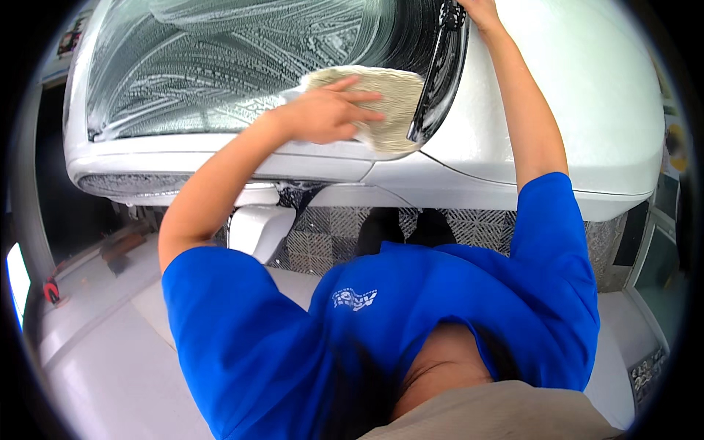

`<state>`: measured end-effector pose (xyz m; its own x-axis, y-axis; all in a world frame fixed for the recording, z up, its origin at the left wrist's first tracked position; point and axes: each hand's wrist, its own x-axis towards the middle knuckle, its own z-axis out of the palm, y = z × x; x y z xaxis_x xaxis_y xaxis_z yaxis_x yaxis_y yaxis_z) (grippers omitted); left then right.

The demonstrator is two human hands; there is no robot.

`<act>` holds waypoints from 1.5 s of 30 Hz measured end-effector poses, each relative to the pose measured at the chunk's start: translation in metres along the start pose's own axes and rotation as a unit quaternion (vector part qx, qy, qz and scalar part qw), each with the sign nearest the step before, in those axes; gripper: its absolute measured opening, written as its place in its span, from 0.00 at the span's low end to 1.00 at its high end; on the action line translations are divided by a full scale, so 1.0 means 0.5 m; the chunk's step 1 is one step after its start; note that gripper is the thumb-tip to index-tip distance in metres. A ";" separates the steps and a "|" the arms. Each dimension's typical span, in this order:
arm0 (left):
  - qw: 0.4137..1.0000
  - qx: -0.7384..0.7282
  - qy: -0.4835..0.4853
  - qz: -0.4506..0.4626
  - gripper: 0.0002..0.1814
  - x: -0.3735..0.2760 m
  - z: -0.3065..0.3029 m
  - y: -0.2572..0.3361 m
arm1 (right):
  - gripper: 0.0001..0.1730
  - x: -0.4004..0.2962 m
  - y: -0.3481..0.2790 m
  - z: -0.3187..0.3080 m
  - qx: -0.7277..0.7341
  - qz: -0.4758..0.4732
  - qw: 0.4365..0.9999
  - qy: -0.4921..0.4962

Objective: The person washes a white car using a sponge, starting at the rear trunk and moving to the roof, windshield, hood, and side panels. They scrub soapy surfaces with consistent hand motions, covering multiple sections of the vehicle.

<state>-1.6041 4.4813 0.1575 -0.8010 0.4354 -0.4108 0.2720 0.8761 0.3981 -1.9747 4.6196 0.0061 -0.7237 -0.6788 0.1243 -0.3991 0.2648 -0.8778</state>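
Note:
My left hand (324,113) lies palm down with its fingers spread on a beige wash cloth (390,104), pressing it against the lower corner of a car's windshield (220,71). Soapy streaks and droplets cover much of the glass. The cloth also laps over the white pillar edge and reaches the black wiper arm (432,82). My right hand (483,12) is at the top edge of the view, beside the wiper's base and the white hood (583,99). Its fingers are cut off by the frame, so its grip is hidden.
A white side mirror (261,231) juts out below my left forearm. Dark and grey grated floor tiles (324,236) lie beside the car, under my dark shoes. A red object (51,292) stands on the pale floor at far left. A glass door (654,264) is at right.

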 end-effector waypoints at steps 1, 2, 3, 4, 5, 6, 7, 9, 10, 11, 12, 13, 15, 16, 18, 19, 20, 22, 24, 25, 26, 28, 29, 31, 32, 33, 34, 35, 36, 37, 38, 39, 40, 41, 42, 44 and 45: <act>0.993 -0.068 0.036 -0.085 0.27 -0.061 -0.006 0.003 | 0.26 0.003 0.005 -0.002 -0.034 0.007 0.999 0.001; 0.986 -0.080 0.034 -0.139 0.27 -0.124 -0.039 0.012 | 0.26 0.001 0.003 0.002 -0.065 0.012 0.998 0.001; 0.977 -0.090 0.033 -0.193 0.27 -0.187 -0.062 0.017 | 0.25 -0.004 -0.012 0.013 -0.124 0.004 0.992 0.032; 0.959 -0.103 0.079 -0.253 0.27 -0.254 -0.058 0.023 | 0.25 -0.011 -0.038 0.033 -0.180 -0.005 0.982 0.064; 0.936 -0.115 0.123 -0.308 0.28 -0.308 -0.048 0.035 | 0.25 -0.021 -0.055 0.040 -0.236 -0.013 0.967 0.097; 0.907 -0.146 0.178 -0.353 0.26 -0.346 -0.024 0.051 | 0.25 -0.022 -0.062 0.033 -0.264 0.007 0.963 0.055; 0.900 -0.113 0.229 -0.354 0.25 -0.335 0.022 0.081 | 0.26 -0.028 -0.064 0.033 -0.272 0.004 0.961 0.037; 0.879 -0.045 0.327 -0.344 0.24 -0.293 0.106 0.129 | 0.26 -0.053 -0.062 0.001 -0.295 0.010 0.955 0.020; 0.857 0.088 0.339 -0.378 0.23 -0.279 0.203 0.150 | 0.26 -0.084 -0.094 0.024 -0.298 -0.012 0.954 0.030; 0.829 0.121 0.402 -0.369 0.26 -0.228 0.304 0.174 | 0.25 -0.110 -0.093 0.060 -0.233 -0.033 0.970 0.065; 0.796 -0.035 0.485 -0.360 0.32 -0.111 0.348 0.226 | 0.26 -0.157 -0.044 0.059 -0.189 -0.036 0.974 0.121; 0.810 -0.053 0.495 -0.309 0.34 -0.034 0.390 0.269 | 0.26 -0.197 -0.022 0.074 -0.132 -0.048 0.976 0.169; 0.794 -0.119 0.502 -0.321 0.33 0.101 0.479 0.353 | 0.29 -0.423 -0.159 0.131 0.012 -0.089 0.981 0.175; 0.826 -0.098 0.431 -0.349 0.35 0.156 0.501 0.394 | 0.22 -0.503 -0.189 0.142 0.117 -0.171 0.963 0.173; 0.811 -0.224 0.466 -0.272 0.37 0.225 0.513 0.445 | 0.21 -0.703 -0.261 0.136 0.034 -0.242 0.963 0.115; 0.815 -0.249 0.469 -0.232 0.34 0.238 0.521 0.453 | 0.21 -0.764 -0.265 0.121 -0.025 -0.280 0.958 0.056; 0.817 -0.271 0.470 -0.198 0.32 0.246 0.532 0.462 | 0.23 -0.795 -0.234 0.122 -0.071 -0.260 0.962 0.042; 0.913 -0.123 0.358 -0.149 0.26 0.205 0.535 0.429 | 0.28 -0.822 -0.128 0.104 -0.167 -0.219 0.961 0.024; 0.870 -0.228 0.427 -0.096 0.24 0.145 0.533 0.438 | 0.34 -0.842 -0.016 0.041 -0.355 -0.246 0.902 0.012; 0.867 -0.211 0.436 -0.117 0.23 0.099 0.547 0.439 | 0.35 -0.842 0.030 0.003 -0.388 -0.249 0.887 0.008; 0.872 -0.185 0.434 -0.131 0.26 0.049 0.557 0.442 | 0.34 -0.849 0.071 -0.053 -0.449 -0.208 0.869 0.002; 0.843 -0.184 0.473 -0.181 0.23 -0.043 0.586 0.458 | 0.31 -0.863 0.149 -0.180 -0.452 -0.144 0.870 0.133; 0.828 -0.172 0.481 -0.229 0.22 -0.091 0.620 0.462 | 0.30 -0.866 0.187 -0.238 -0.441 -0.119 0.865 0.207; 0.810 -0.162 0.493 -0.274 0.21 -0.156 0.652 0.468 | 0.32 -0.854 0.215 -0.289 -0.447 0.092 0.844 0.282; 0.806 -0.143 0.506 -0.272 0.21 -0.155 0.648 0.454 | 0.32 -0.838 0.223 -0.287 -0.389 0.153 0.848 0.326; 0.799 -0.122 0.522 -0.272 0.21 -0.147 0.625 0.451 | 0.33 -0.820 0.227 -0.277 -0.325 0.209 0.846 0.368; 0.793 -0.105 0.539 -0.264 0.21 -0.120 0.584 0.443 | 0.34 -0.802 0.203 -0.227 -0.308 0.173 0.855 0.381; 0.792 -0.079 0.554 -0.245 0.21 -0.085 0.540 0.428 | 0.34 -0.790 0.154 -0.164 -0.309 0.111 0.867 0.374; 0.793 -0.048 0.557 -0.244 0.22 -0.038 0.489 0.411 | 0.35 -0.782 0.094 -0.102 -0.323 0.028 0.879 0.350; 0.777 -0.057 0.591 -0.210 0.23 0.011 0.444 0.388 | 0.37 -0.771 0.008 -0.034 -0.400 0.015 0.880 0.256; 0.766 -0.057 0.612 -0.192 0.25 0.057 0.403 0.365 | 0.39 -0.770 -0.079 0.022 -0.368 -0.064 0.909 0.184; 0.754 -0.052 0.627 -0.188 0.25 0.101 0.369 0.336 | 0.39 -0.763 -0.145 0.062 -0.315 -0.151 0.929 0.120; 0.732 -0.059 0.649 -0.199 0.25 0.147 0.337 0.310 | 0.38 -0.744 -0.187 0.085 -0.294 -0.190 0.934 0.073; 0.707 -0.064 0.673 -0.209 0.25 0.186 0.307 0.290 | 0.38 -0.716 -0.206 0.088 -0.272 -0.232 0.933 0.027; 0.675 -0.086 0.694 -0.235 0.24 0.208 0.294 0.277 | 0.38 -0.686 -0.205 0.078 -0.278 -0.228 0.933 0.003; 0.615 -0.150 0.723 -0.276 0.25 0.254 0.282 0.263 | 0.37 -0.607 -0.194 0.047 -0.296 -0.218 0.929 -0.044; 0.609 -0.138 0.724 -0.293 0.24 0.258 0.303 0.261 | 0.37 -0.558 -0.173 0.045 -0.294 -0.235 0.925 -0.051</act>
<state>-1.5914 4.6833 0.0323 -0.4025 -0.7494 0.5257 -0.2274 0.6381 0.7356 -1.7257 4.7705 0.0371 -0.3476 -0.8666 0.3579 -0.9152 0.2306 -0.3305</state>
